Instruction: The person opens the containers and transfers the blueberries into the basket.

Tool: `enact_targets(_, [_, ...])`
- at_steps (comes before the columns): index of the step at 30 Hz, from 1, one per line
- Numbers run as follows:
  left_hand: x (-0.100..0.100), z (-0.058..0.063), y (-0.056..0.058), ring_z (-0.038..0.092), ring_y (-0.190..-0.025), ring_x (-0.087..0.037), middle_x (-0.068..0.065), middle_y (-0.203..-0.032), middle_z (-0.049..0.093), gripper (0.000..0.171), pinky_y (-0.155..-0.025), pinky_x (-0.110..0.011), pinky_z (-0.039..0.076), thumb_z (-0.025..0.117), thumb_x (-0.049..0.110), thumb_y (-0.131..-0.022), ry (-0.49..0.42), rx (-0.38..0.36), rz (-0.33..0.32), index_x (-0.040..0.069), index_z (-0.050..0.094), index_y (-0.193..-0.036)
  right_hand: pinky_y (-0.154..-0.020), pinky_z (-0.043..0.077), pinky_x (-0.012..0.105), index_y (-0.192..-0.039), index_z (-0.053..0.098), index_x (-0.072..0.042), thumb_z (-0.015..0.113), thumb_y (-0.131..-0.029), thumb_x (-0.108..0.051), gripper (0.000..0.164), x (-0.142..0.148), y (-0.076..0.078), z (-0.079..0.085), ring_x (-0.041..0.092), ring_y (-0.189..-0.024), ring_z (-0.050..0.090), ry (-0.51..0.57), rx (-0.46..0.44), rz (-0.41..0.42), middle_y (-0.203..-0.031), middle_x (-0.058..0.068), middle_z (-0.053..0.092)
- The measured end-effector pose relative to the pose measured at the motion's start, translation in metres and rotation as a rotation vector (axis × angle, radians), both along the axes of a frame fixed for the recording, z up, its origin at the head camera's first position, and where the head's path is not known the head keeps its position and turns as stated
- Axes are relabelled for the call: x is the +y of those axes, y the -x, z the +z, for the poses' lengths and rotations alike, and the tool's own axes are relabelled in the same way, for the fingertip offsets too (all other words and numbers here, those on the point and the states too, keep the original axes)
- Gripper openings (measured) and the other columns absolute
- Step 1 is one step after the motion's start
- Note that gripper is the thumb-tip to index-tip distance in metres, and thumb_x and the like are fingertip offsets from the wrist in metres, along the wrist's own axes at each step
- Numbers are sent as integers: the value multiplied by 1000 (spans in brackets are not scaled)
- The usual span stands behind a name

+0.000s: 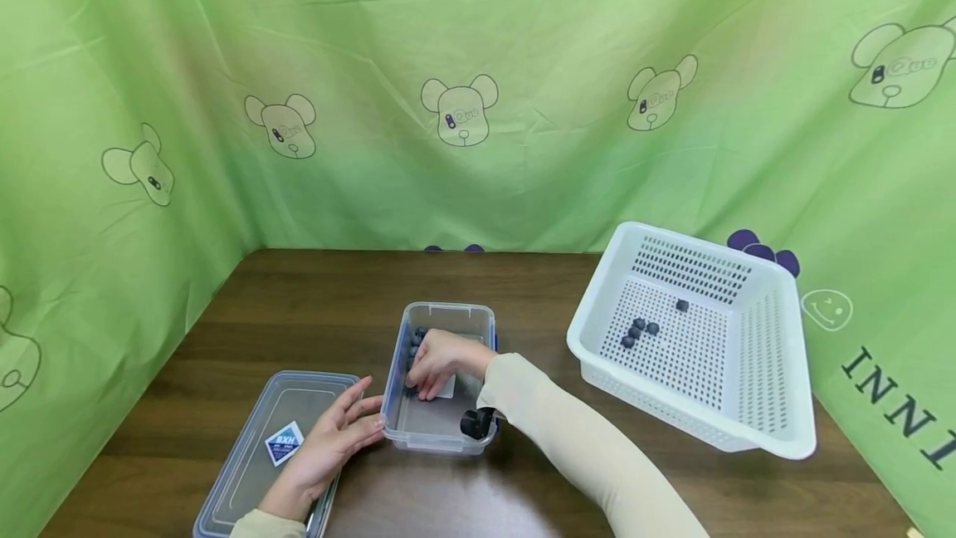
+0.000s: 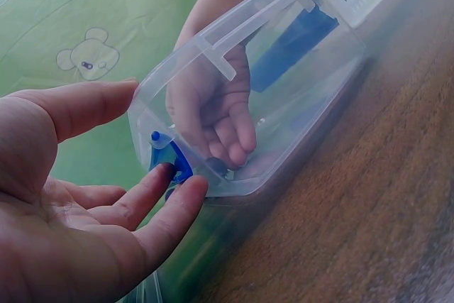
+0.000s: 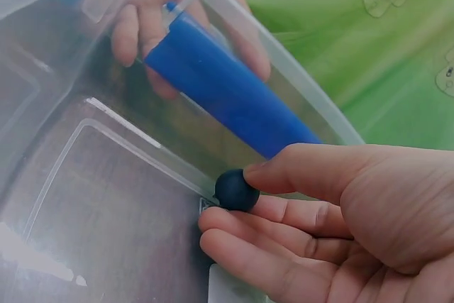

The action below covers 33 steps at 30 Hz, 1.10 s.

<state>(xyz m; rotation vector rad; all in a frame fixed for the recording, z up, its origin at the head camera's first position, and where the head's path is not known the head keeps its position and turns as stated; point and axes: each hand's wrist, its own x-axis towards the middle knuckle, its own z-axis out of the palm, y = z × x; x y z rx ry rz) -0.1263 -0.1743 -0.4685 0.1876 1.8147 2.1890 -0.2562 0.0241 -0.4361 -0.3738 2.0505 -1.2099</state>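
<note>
A clear plastic container (image 1: pixel 433 441) with blue side latches stands on the table. Inside it, my right hand (image 1: pixel 442 362) reaches down near the left wall. Thumb and fingers pinch one blueberry (image 3: pixel 236 190) just above the container floor, as the right wrist view shows. More blueberries (image 1: pixel 420 333) lie along the left wall, partly hidden by the hand. From outside, my left hand (image 1: pixel 336 436) touches the container's near left side. Its fingers are spread and relaxed, with the thumb by the rim and fingertips at the blue latch (image 2: pixel 164 155).
To the right stands a white perforated basket (image 1: pixel 657 401) with several blueberries (image 1: pixel 636 332) on its floor. A clear lid (image 1: pixel 257 405) with a blue-white label lies at left, partly under my left hand and forearm. A green curtain (image 1: pixel 373 189) hangs around the table.
</note>
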Motion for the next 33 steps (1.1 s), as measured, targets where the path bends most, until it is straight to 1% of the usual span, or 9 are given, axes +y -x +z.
enact_targets(5, [0,0,0,61,-107,-13,-38,-144,33,81,-93,-28,51,59,2,-96,3,1,-4,-8,4,-154,-59,60,32,-82,70,11,66,-85,6,7,2,2,3,18,-56,66,11,8,8,-67,19,69])
enact_targets(9, [0,1,1,60,-107,-13,-39,-145,31,81,-93,-28,50,60,3,-96,-1,3,-9,-8,3,-154,-60,59,31,-83,70,10,66,-86,6,7,7,6,11,17,-57,67,32,30,10,-69,20,70])
enact_targets(15, [1,1,1,60,-108,-15,-40,-145,31,82,-93,-28,50,60,3,-96,-2,0,-1,-8,3,-154,-64,60,32,-93,71,14,64,-88,4,13,21,15,33,17,-59,68,78,54,9,-74,22,71])
enact_targets(17, [0,1,0,60,-108,-15,-40,-145,30,82,-93,-28,50,60,2,-96,-2,-2,2,-8,4,-154,-68,60,35,-96,69,16,63,-88,4,15,28,18,43,17,-60,68,90,55,-3,-75,22,71])
enact_targets(23, [0,1,0,59,-109,-15,-40,-146,30,82,-93,-28,50,61,2,-96,-2,-7,6,-8,4,-155,-81,56,48,-101,67,19,64,-88,5,19,57,31,63,20,-63,70,139,61,-78,-78,24,71])
enact_targets(26, [0,2,0,60,-108,-14,-39,-146,30,82,-93,-28,50,61,2,-96,-3,-9,7,-7,4,-155,-81,57,46,-103,66,19,64,-89,4,20,74,38,71,22,-67,71,163,71,-112,-83,26,71])
enact_targets(29, [0,1,0,60,-107,-13,-39,-145,31,82,-93,-28,50,60,2,-96,-5,-9,5,-8,4,-155,-78,58,42,-106,64,21,62,-90,4,23,94,43,79,22,-69,72,190,85,-147,-89,28,71])
enact_targets(30, [0,1,0,60,-107,-13,-39,-145,31,82,-93,-28,50,60,1,-96,-6,-8,5,-8,4,-155,-77,59,39,-107,64,21,61,-91,4,24,101,44,81,22,-70,72,203,88,-163,-90,28,71])
enact_targets(33, [0,1,0,60,-107,-13,-39,-145,31,82,-93,-28,50,60,1,-96,-6,-8,5,-8,4,-155,-78,59,39,-111,61,23,59,-92,4,27,122,48,87,24,-75,72,238,100,-199,-93,27,71])
